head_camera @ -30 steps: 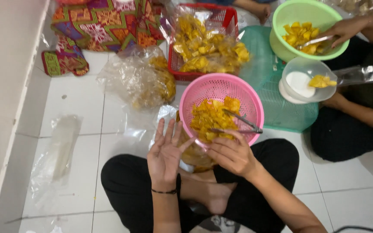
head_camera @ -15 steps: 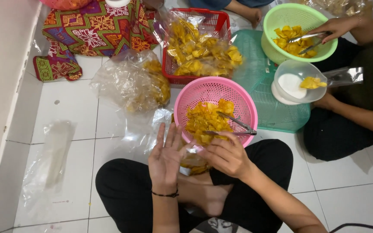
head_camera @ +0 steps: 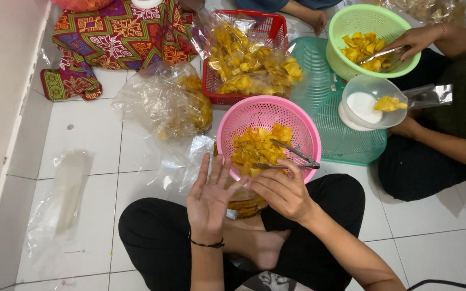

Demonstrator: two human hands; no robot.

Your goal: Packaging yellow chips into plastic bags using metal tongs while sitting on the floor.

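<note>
I sit cross-legged on white floor tiles. My left hand [head_camera: 210,200] is raised flat with the fingers spread and nothing in it. Its fingertips lie beside the near rim of a pink basket [head_camera: 297,122] of yellow chips [head_camera: 255,148]. My right hand [head_camera: 280,191] grips metal tongs [head_camera: 292,157] whose tips rest in the chips. A small bag with chips [head_camera: 245,205] sits between my hands, mostly hidden.
A clear bag of chips [head_camera: 171,105] lies to the left. Behind it stand a red basket [head_camera: 269,27] and a patterned cloth [head_camera: 117,37]. On the right, another person's hands [head_camera: 417,40] work over a green basket [head_camera: 362,21], a clear bowl [head_camera: 370,99] and a teal tray [head_camera: 346,140].
My hands have barely moved and the tongs stay in the pink basket. The view has shifted slightly, so everything sits a little higher and to the left.
</note>
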